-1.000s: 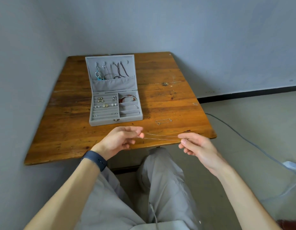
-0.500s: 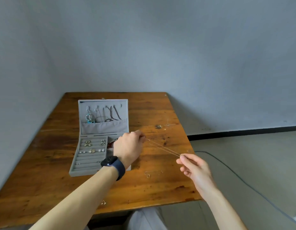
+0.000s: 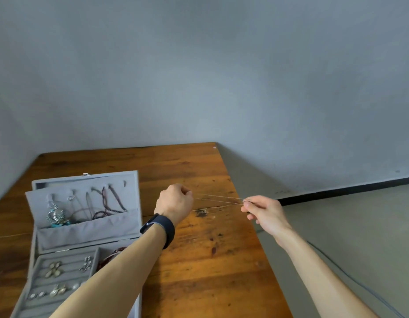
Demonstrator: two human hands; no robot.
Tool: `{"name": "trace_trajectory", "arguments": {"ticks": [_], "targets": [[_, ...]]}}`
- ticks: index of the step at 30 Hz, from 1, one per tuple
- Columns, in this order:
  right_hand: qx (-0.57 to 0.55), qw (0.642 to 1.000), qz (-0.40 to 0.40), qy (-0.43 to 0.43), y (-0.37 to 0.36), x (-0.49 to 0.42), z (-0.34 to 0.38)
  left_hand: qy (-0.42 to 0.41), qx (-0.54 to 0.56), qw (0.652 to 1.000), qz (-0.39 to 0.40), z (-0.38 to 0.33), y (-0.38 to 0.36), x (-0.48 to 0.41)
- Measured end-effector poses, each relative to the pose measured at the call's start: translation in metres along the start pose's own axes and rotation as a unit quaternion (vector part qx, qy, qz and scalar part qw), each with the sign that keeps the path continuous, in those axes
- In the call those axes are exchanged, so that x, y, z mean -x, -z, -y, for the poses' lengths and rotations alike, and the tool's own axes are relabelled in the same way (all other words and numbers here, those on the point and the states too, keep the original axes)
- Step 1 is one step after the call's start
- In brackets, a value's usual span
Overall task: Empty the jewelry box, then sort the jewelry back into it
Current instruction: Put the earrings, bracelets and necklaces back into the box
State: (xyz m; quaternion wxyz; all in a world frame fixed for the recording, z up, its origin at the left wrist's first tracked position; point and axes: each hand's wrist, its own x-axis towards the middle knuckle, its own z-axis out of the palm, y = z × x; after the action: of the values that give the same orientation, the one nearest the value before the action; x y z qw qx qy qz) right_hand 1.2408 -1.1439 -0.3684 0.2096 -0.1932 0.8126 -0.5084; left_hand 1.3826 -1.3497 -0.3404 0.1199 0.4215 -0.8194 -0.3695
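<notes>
A grey velvet jewelry box point(image 3: 84, 228) lies open at the left of the wooden table point(image 3: 199, 260). Necklaces hang inside its raised lid point(image 3: 130, 191), and earrings point(image 3: 53, 269) sit in the ring rows of its base. A thin chain necklace point(image 3: 218, 199) is stretched taut between my two hands above the table, to the right of the lid. My left hand point(image 3: 176, 201) pinches one end with curled fingers. My right hand point(image 3: 263, 212) pinches the other end between thumb and fingertips. My left forearm hides part of the box's right compartment.
The table stands in a corner with grey walls behind and to the left. Its right edge point(image 3: 256, 237) drops to a grey floor, where a thin cable point(image 3: 350, 278) runs. A dark watch point(image 3: 160, 228) is on my left wrist.
Both hands have moved forward and up over the table with the chain held between them, now level with the box's lid. The view has tilted up and shifted closer.
</notes>
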Motion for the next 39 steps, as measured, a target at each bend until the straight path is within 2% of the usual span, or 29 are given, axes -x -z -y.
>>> {"name": "trace_trajectory", "arguments": {"ticks": [3, 8, 12, 20, 25, 30, 39], "targets": [[0.009, 0.999, 0.033, 0.002, -0.002, -0.028, -0.006, 0.001, -0.016, 1.000, -0.005, 0.006, -0.008, -0.027], [0.031, 0.999, 0.035, 0.006, -0.013, -0.063, -0.015, -0.051, -0.151, 0.986, -0.048, 0.010, -0.020, -0.054], [0.111, 0.993, 0.028, 0.017, -0.021, -0.088, -0.016, -0.055, -0.160, 0.984, -0.052, 0.011, -0.025, -0.067], [0.253, 0.962, -0.020, 0.101, -0.045, -0.111, -0.010, -0.054, -0.170, 0.980, -0.093, 0.019, -0.033, -0.082], [0.233, 0.961, -0.069, 0.130, -0.054, -0.112, -0.017, -0.073, -0.164, 0.976, -0.126, 0.023, -0.037, -0.085], [0.210, 0.964, -0.085, 0.142, -0.052, -0.112, -0.022, -0.051, -0.158, 0.976, -0.138, 0.025, -0.041, -0.086], [0.207, 0.968, -0.087, 0.111, -0.047, -0.092, -0.018, -0.056, -0.175, 0.978, -0.094, 0.021, -0.032, -0.070]]}}
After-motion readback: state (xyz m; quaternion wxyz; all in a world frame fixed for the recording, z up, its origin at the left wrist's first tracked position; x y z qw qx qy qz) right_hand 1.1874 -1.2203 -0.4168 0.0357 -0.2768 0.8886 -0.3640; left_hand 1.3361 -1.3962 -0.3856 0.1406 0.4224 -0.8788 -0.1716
